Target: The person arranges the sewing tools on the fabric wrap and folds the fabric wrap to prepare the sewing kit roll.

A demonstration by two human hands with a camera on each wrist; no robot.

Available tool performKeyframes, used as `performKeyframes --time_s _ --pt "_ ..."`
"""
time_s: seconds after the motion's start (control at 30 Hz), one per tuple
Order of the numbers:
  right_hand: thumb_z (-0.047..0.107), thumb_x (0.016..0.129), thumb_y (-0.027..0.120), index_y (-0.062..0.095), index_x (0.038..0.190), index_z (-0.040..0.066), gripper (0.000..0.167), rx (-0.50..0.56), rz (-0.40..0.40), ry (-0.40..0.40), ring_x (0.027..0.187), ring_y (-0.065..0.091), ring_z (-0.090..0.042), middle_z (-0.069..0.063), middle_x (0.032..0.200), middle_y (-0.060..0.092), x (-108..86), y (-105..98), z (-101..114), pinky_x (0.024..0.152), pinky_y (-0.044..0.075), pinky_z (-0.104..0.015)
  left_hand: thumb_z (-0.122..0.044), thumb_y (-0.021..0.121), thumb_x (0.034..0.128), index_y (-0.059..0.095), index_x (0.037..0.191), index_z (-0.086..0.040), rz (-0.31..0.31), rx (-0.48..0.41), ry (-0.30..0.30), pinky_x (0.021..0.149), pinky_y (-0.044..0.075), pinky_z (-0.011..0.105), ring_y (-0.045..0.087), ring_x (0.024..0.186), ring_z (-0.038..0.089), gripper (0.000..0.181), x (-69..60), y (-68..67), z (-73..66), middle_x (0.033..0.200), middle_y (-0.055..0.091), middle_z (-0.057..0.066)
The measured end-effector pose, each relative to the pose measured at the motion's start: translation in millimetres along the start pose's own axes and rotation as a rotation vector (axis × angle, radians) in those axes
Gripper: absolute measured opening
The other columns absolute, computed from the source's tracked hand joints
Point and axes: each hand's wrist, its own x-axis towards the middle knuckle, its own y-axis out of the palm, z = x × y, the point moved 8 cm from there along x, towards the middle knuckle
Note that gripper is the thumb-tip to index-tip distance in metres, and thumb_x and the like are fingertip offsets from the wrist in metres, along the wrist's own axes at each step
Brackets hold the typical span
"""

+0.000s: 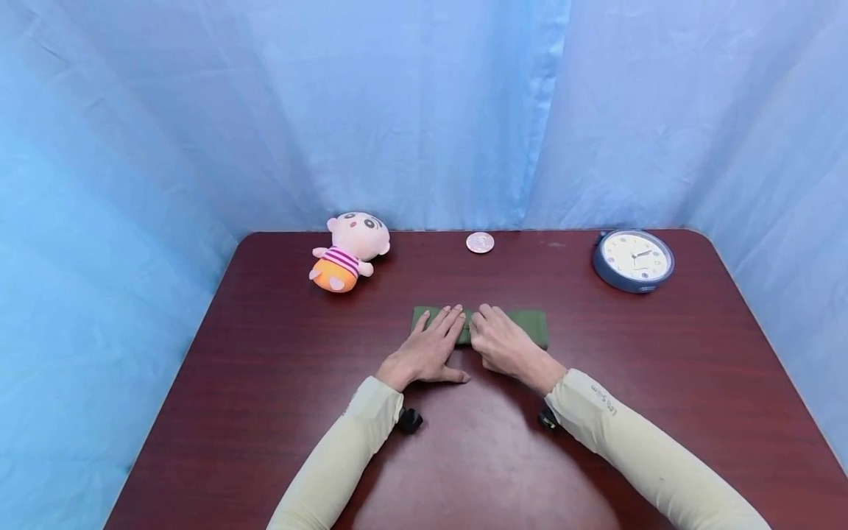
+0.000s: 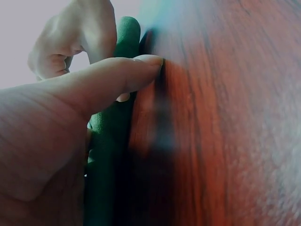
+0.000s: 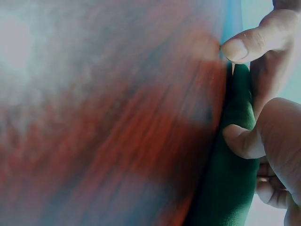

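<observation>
A long, flat green fabric piece [image 1: 528, 327] lies crosswise on the table, with thick rounded edges; whether it is a pouch or a folded cloth cannot be told. My left hand [image 1: 429, 349] rests flat over its left half, fingers straight and the thumb stretched along the near side. Close beside it, my right hand [image 1: 501, 340] has curled fingers and pinches the fabric near the middle. In the right wrist view, the right thumb [image 3: 244, 142] presses against the near edge. What lies under the right fingertips is hidden.
A plush doll [image 1: 344, 254] in a striped top lies at the back left of the dark red table [image 1: 278, 397]. A small round silvery disc [image 1: 480, 243] is at the back middle, and a round clock [image 1: 634, 259] at the back right. Blue curtains [image 1: 411, 110] surround the table.
</observation>
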Motion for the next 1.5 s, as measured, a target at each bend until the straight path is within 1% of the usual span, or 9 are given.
performKeyframes --time_s 0.27,0.43,0.53,0.63,0.73,0.8,0.9,1.0,1.5 --pt "0.013 0.064 0.072 0.070 0.079 0.002 0.019 -0.012 -0.017 0.006 0.073 0.050 -0.024 -0.007 0.075 0.061 -2.8 0.6 1.3 0.065 0.044 -0.033 -0.067 0.064 0.0862 0.011 0.162 -0.008 0.011 -0.030 -0.010 0.128 0.013 0.052 0.007 0.160 0.025 0.110 0.2 1.4 -0.4 0.172 0.004 0.007" --pt "0.017 0.070 0.080 0.072 0.083 0.001 0.022 0.108 -0.031 0.038 0.075 0.052 -0.024 -0.007 0.081 0.066 -5.0 0.9 -5.3 0.067 0.047 -0.034 -0.067 0.064 0.0859 0.012 0.162 -0.007 0.000 -0.031 -0.009 0.128 0.015 0.052 0.009 0.160 0.025 0.110 -0.2 0.2 0.0 0.172 0.005 0.008" --pt "0.024 0.075 0.084 0.074 0.089 0.001 0.029 0.197 0.013 0.058 0.077 0.055 -0.024 -0.007 0.086 0.066 -4.1 1.6 -11.4 0.070 0.050 -0.035 -0.067 0.065 0.0861 0.013 0.162 -0.007 -0.003 -0.039 -0.006 0.128 0.015 0.053 0.010 0.159 0.026 0.109 -1.0 -1.1 0.1 0.171 0.007 0.009" --pt "0.030 0.081 0.082 0.075 0.095 0.002 0.032 0.348 0.116 0.108 0.083 0.059 -0.024 -0.008 0.091 0.067 -0.8 5.2 -21.2 0.076 0.053 -0.037 -0.066 0.064 0.0866 0.011 0.162 -0.007 0.005 -0.042 -0.011 0.128 0.014 0.052 0.008 0.160 0.025 0.110 -1.9 -1.7 1.1 0.171 0.006 0.009" --pt "0.031 0.089 0.076 0.076 0.103 0.004 0.031 0.588 0.229 0.220 0.088 0.064 -0.022 -0.007 0.097 0.068 -0.3 13.4 -35.9 0.082 0.055 -0.039 -0.066 0.063 0.0873 0.009 0.162 -0.007 0.016 -0.041 -0.012 0.128 0.012 0.052 0.007 0.160 0.024 0.110 -1.4 -1.1 2.1 0.172 0.004 0.008" --pt "0.026 0.093 0.072 0.077 0.105 0.005 0.025 0.735 0.256 0.288 0.088 0.066 -0.019 -0.006 0.097 0.070 -1.3 18.5 -45.0 0.082 0.056 -0.038 -0.066 0.063 0.0875 0.008 0.162 -0.007 0.019 -0.041 -0.010 0.129 0.011 0.052 0.006 0.160 0.024 0.110 -0.9 -0.8 1.9 0.172 0.004 0.008" --pt "0.016 0.095 0.067 0.078 0.105 0.005 0.018 0.855 0.251 0.328 0.086 0.068 -0.018 -0.006 0.096 0.072 -2.9 23.9 -53.6 0.079 0.056 -0.038 -0.066 0.064 0.0871 0.009 0.162 -0.007 0.009 -0.048 -0.006 0.129 0.011 0.052 0.008 0.160 0.025 0.110 0.1 0.4 1.2 0.171 0.006 0.009" --pt "0.010 0.095 0.066 0.078 0.103 0.003 0.016 0.865 0.232 0.322 0.086 0.069 -0.020 -0.006 0.093 0.072 -3.2 27.3 -56.0 0.079 0.057 -0.038 -0.065 0.065 0.0865 0.010 0.162 -0.007 0.005 -0.058 -0.007 0.129 0.011 0.051 0.008 0.160 0.024 0.110 0.3 1.9 0.6 0.171 0.007 0.009" --pt "0.007 0.094 0.066 0.078 0.096 0.004 0.013 0.763 0.145 0.343 0.091 0.072 -0.024 -0.009 0.094 0.075 -4.1 27.3 -54.8 0.084 0.058 -0.041 -0.066 0.065 0.0860 0.009 0.162 -0.008 0.014 -0.053 -0.011 0.129 0.010 0.050 0.008 0.160 0.024 0.111 0.7 2.4 1.4 0.171 0.008 0.009"
